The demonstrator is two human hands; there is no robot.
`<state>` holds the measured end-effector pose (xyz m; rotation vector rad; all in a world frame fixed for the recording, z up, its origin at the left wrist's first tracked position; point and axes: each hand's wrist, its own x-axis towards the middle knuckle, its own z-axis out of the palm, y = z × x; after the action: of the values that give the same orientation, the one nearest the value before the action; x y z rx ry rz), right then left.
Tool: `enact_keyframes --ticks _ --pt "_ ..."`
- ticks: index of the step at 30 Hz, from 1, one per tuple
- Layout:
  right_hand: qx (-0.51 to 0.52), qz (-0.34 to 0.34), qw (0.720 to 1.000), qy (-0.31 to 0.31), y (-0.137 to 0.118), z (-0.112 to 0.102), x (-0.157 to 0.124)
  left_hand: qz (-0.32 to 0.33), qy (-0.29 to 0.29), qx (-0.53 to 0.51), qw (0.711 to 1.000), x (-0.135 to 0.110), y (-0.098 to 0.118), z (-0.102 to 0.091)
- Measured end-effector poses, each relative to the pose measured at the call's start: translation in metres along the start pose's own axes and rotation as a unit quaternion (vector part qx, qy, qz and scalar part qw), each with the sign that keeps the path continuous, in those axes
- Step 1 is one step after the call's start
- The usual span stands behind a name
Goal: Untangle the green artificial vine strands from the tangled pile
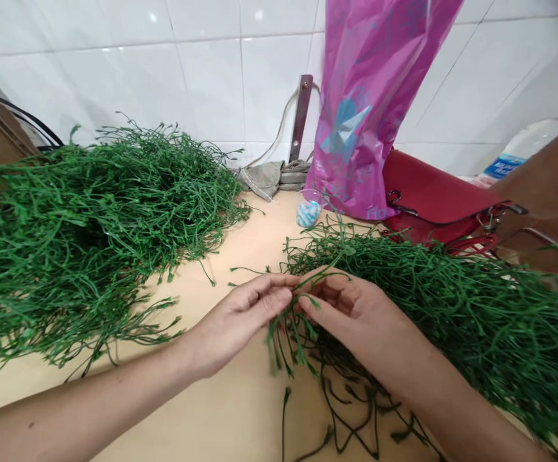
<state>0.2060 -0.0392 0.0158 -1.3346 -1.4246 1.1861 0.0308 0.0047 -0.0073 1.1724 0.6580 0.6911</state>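
White tiles (206, 83) cover the wall behind a tan table (240, 417). A big left pile (115, 199) of thin green plants sits on it, and there's a right pile (481, 308) too, near a shiny purple bag (370, 83) and a red purse (437, 192). In the middle, I see the left hand (235, 317) pinching some green stems (302, 340) with thumb and fingers. The right hand (356, 311) pinches them too, just beside it. Their ends hang down beside the right pile.

Tabletop (253, 237) opens between left stem pile (115, 199) and right stem pile (490, 308); blurred right edge looks blocked.
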Motion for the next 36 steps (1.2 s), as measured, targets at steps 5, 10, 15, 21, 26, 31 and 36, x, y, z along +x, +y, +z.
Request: enact_keyframes --ticks 5,10,15,21,26,31,36 --pt "0.055 0.014 0.998 0.017 0.008 -0.017 -0.002 0.006 -0.005 0.028 1.000 0.004 0.003 -0.001" --pt "0.045 0.013 0.999 0.017 0.005 -0.013 -0.001 0.022 0.038 0.096 0.994 0.004 0.002 -0.002" --pt "-0.014 0.022 1.000 -0.013 0.003 -0.006 0.001 0.030 0.031 0.111 0.993 0.002 0.000 0.000" --pt "-0.032 -0.002 0.999 0.006 -0.001 -0.012 0.001 0.011 0.016 0.089 0.996 0.003 0.005 -0.003" --pt "0.008 0.006 1.000 -0.008 -0.006 -0.012 0.001 -0.013 0.017 0.036 0.999 0.004 0.002 -0.006" --pt "0.079 0.032 0.996 -0.013 0.001 -0.017 0.002 -0.026 -0.003 0.019 0.999 0.005 -0.001 -0.008" --pt "0.080 0.041 0.996 -0.011 0.004 -0.021 0.001 -0.014 0.011 0.025 1.000 0.006 -0.001 -0.010"
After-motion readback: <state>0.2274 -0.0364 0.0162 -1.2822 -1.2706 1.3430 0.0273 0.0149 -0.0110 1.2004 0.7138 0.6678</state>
